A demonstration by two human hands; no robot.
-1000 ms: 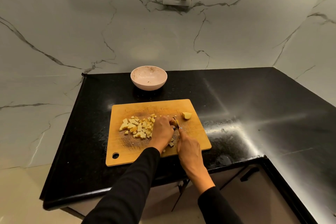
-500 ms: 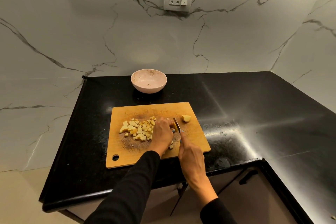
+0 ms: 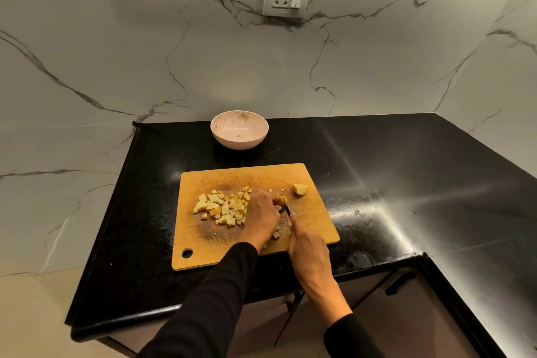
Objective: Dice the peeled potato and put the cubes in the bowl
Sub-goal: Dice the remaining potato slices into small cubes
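the left hand [image 3: 261,213] sits curled over a small piece of potato [image 3: 284,199] near the middle of the cutting board [image 3: 313,221], fingers bent down onto it, probably to pin it so it cannot roll under the blade. the right hand [image 3: 308,247] is wrapped around the handle of a knife [image 3: 287,208], whose blade lies just beside the left fingertips with its tip at the held piece; that closeness suits fine cuts but looks like the main risk to the fingers.

a heap of potato cubes [image 3: 223,208] lies on the board's left half, pushed away from the cutting line, with a few strays near the left wrist. one uncut potato chunk [image 3: 300,189] waits near the board's far right corner, apart from the work. the bowl [image 3: 239,129] stands at the tabletop's far edge against the wall, beyond the board, and holds no cubes that i can see (only specks inside), so dicing seems well along while the transfer is not yet begun.

the board lies near the tabletop's [image 3: 406,183] front edge, toward its left side. bare black surface stretches to the right, and a strip between board and bowl leaves room to slide the bowl closer or carry cubes across.
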